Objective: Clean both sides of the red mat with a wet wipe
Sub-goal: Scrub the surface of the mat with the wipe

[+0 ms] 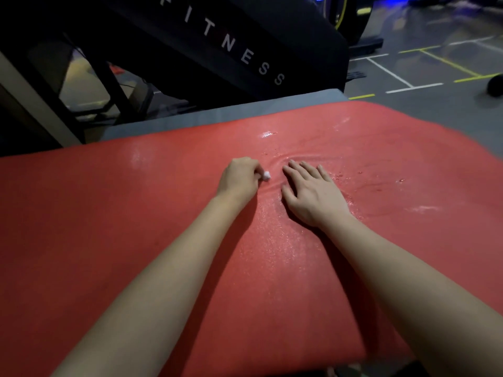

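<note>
Gym: "FITNESS" machine (223,44), line-marked floor (408,74), exercise mat (109,213).

**Red mat wet, wipe bunched small**

The red mat (109,213) lies flat and fills most of the frame, its far edge running from middle left to upper right. Its centre and right part glisten with wet streaks and droplets, and small ripples show near the middle. The wet wipe (266,175) is a small white wad at frame centre, touching the mat and pinched in the left hand (239,178).

black machine (217,50) lettered "fitness" | grey floor (424,74) with painted lines | dark ball (494,87)
</note>
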A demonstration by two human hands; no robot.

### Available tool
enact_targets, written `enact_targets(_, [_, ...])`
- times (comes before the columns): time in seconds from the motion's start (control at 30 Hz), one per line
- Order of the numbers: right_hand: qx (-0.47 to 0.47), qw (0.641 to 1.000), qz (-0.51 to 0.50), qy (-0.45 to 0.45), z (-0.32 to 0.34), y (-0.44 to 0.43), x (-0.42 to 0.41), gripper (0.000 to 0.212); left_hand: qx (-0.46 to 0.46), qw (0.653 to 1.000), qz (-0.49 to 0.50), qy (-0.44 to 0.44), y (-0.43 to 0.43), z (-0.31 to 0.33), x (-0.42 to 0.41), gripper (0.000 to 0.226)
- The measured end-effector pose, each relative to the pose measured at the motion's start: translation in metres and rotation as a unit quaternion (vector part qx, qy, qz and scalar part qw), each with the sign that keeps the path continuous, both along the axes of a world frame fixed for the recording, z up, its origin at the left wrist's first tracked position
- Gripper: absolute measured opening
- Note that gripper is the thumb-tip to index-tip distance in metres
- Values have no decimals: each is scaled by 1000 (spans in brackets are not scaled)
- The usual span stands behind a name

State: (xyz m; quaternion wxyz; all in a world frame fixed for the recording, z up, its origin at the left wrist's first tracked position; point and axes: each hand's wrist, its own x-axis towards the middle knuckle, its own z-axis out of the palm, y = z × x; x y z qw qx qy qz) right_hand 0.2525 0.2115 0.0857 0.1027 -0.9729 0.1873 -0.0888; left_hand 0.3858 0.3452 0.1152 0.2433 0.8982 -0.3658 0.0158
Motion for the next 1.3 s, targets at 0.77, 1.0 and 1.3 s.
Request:
enact_targets(0.77, [22,998,-21,-46,3,45,-94,49,-2,1000,-26,-15,78,-5,-114,14])
enact_targets(1.0, [32,998,-26,-39,11,52,-105,45,33,999,28,-16,62,5,-102,20])
enact_targets(1.3, [46,998,21,-38,5,71,-179,46,-26,998,-56,-31,111,-8,-201,15])
